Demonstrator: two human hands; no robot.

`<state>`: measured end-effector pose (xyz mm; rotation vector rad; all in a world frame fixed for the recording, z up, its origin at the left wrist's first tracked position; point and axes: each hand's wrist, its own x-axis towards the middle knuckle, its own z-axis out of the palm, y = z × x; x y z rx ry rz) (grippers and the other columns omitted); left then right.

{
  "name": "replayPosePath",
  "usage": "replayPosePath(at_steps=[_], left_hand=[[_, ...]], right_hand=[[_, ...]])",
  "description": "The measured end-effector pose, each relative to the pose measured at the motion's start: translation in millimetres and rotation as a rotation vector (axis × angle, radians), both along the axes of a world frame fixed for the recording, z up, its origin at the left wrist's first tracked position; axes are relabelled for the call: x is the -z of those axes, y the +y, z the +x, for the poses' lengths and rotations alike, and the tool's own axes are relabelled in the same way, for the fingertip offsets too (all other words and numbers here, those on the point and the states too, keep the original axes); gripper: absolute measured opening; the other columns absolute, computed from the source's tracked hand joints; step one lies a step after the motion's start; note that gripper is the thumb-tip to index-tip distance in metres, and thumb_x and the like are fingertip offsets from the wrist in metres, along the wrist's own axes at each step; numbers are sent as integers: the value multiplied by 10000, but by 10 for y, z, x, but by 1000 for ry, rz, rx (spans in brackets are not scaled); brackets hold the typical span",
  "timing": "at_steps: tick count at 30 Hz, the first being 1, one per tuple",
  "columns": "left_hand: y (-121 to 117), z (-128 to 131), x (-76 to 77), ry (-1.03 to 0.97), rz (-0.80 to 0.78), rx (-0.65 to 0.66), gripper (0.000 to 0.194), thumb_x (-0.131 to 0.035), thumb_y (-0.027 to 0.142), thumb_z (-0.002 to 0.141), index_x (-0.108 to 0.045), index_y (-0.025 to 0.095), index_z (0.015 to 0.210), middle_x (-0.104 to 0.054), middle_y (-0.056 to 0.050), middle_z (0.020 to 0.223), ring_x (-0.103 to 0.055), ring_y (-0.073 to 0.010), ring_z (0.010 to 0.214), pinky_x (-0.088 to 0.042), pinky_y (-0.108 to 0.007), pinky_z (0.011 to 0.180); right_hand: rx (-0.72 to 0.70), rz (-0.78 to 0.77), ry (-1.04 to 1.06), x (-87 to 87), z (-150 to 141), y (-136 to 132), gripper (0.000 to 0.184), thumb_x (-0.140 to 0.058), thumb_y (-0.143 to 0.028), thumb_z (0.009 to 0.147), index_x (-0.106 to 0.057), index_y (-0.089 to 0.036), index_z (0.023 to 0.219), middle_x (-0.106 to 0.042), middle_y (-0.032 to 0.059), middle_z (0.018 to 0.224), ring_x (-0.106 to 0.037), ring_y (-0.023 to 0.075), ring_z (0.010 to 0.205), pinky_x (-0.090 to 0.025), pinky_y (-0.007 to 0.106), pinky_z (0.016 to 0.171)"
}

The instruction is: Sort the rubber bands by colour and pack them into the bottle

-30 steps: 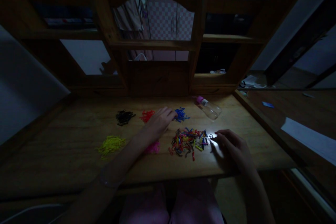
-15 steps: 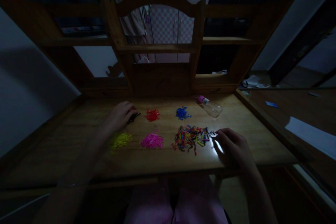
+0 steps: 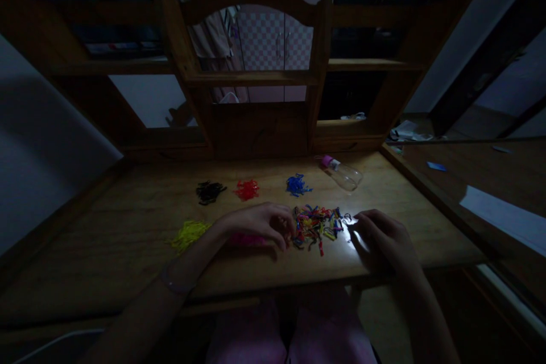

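My left hand (image 3: 269, 224) reaches over the left edge of a mixed heap of small coloured bands (image 3: 314, 223), thumb and fingers curved and apart. Nothing shows in its grasp. Beneath that wrist a pink pile (image 3: 246, 240) is partly covered. At the heap's right side rests my right hand (image 3: 384, 232), fingers drawn together; what they hold, if anything, is hidden. A few dark bands and a bright glare lie by its fingertips. Single-colour piles lie around: yellow (image 3: 190, 235), black (image 3: 210, 192), red (image 3: 247, 189) and blue (image 3: 297, 185).
A clear bottle with a pink cap (image 3: 342, 174) lies on its side at the back right of the wooden desk (image 3: 140, 205). A wooden shelf unit (image 3: 256, 78) rises behind. Paper (image 3: 503, 224) and a small blue card (image 3: 436, 166) lie on the surface to the right.
My left hand went from near the blue pile to the black pile, then back right to the mixed heap. My right hand has stayed almost in place.
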<state>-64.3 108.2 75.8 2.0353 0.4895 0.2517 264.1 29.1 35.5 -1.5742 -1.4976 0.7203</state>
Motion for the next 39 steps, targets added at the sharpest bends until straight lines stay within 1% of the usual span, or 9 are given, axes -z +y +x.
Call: replayPosePath(at_steps=[10,21,23,25,27,30,32,35,39], left_hand=[[12,40,132,55,214,8,115,-684,319,868,-710,207,872,-561,-25,949,-532,-175,980,-418,-265,874],[-22,-54,-91,19,144,-37,136,-560,307,932,-618,200,872,-567,-30,1004,-531,-175,992,-424,-286,915],[-7,-70,-127,-6,116,-79,125,-549,307,933,-605,200,902,-590,-34,1013,-557,-175,962,-448,-290,868],[37,-113,-142,-12,136,-203,122,-531,307,939,-597,205,938,-616,-33,990,-578,-175,916,-462,-295,819],[118,-194,-129,26,263,-405,116,-514,292,943,-595,209,951,-633,-32,963,-584,-182,898,-459,-308,803],[269,-356,-57,214,632,-700,119,-486,232,942,-596,201,911,-631,-55,944,-567,-216,910,-435,-353,825],[347,-445,8,379,851,-811,127,-473,204,940,-595,193,906,-620,-74,930,-549,-240,906,-419,-379,829],[397,-500,94,530,1008,-841,131,-472,192,935,-603,186,937,-610,-94,937,-533,-262,908,-411,-390,810],[405,-486,170,555,1075,-805,158,-465,179,931,-621,184,959,-600,-108,971,-523,-277,937,-416,-403,814]], right_hand=[[13,-17,-40,-14,10,-15,300,-586,-476,898,-697,-200,935,-741,53,896,-684,222,825,-490,275,714],[22,-26,-22,-12,3,-21,297,-594,-479,895,-693,-201,929,-741,55,906,-685,236,854,-489,287,735],[20,-31,-17,-12,6,-19,300,-591,-483,895,-693,-203,932,-742,55,913,-686,238,864,-492,289,739],[17,-36,-13,-20,5,-18,298,-591,-483,895,-693,-206,931,-743,51,913,-688,236,868,-494,288,740],[16,-40,-15,-31,2,-17,298,-589,-484,896,-693,-207,931,-743,51,908,-689,236,867,-494,290,742],[10,-35,-33,-35,1,-17,300,-588,-486,898,-692,-207,931,-743,53,909,-689,239,871,-491,300,748],[7,-30,-39,-24,4,-15,294,-588,-483,903,-691,-210,936,-742,50,920,-689,237,877,-488,303,758],[9,-35,-26,0,9,-8,285,-584,-478,910,-687,-214,940,-738,43,926,-687,228,878,-486,298,763],[15,-8,-31,3,-2,-9,280,-578,-471,916,-683,-214,948,-728,37,909,-676,213,848,-490,285,734]])
